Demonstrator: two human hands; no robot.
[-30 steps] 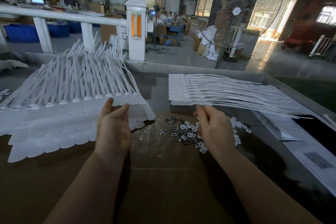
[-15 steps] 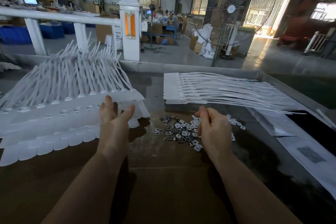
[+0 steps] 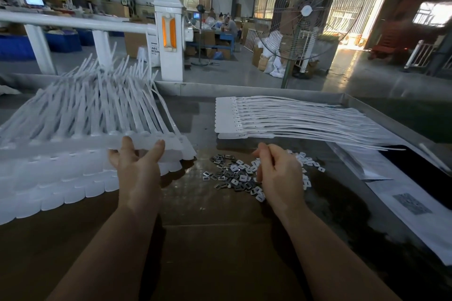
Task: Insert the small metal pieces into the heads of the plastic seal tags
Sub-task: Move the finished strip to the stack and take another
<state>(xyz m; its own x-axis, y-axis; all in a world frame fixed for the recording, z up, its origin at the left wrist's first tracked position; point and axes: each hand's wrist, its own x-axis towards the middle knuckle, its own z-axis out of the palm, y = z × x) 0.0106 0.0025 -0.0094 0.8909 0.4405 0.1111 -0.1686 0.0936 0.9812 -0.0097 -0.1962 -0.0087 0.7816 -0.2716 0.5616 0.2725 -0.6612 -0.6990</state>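
A connected row of white plastic seal tags [image 3: 80, 120] is lifted off the left stack, its straps fanning up and back. My left hand [image 3: 138, 168] grips its near right edge, fingers under and thumb over. A pile of small metal pieces [image 3: 234, 173] lies on the brown cardboard at centre. My right hand [image 3: 276, 173] hovers over that pile with fingers curled together; what they pinch is hidden. A second, flat stack of seal tags [image 3: 281, 122] lies to the right with straps pointing right.
More white tags [image 3: 49, 188] lie stacked under the lifted row at the left. Printed paper sheets [image 3: 411, 205] lie along the right. The metal table rim [image 3: 381, 110] runs behind and right. A white railing post [image 3: 168, 36] and a large standing fan [image 3: 305, 12] stand beyond.
My left hand has closed on the row of seal tags and raised its near edge off the stack. My right hand has stayed above the metal pieces.
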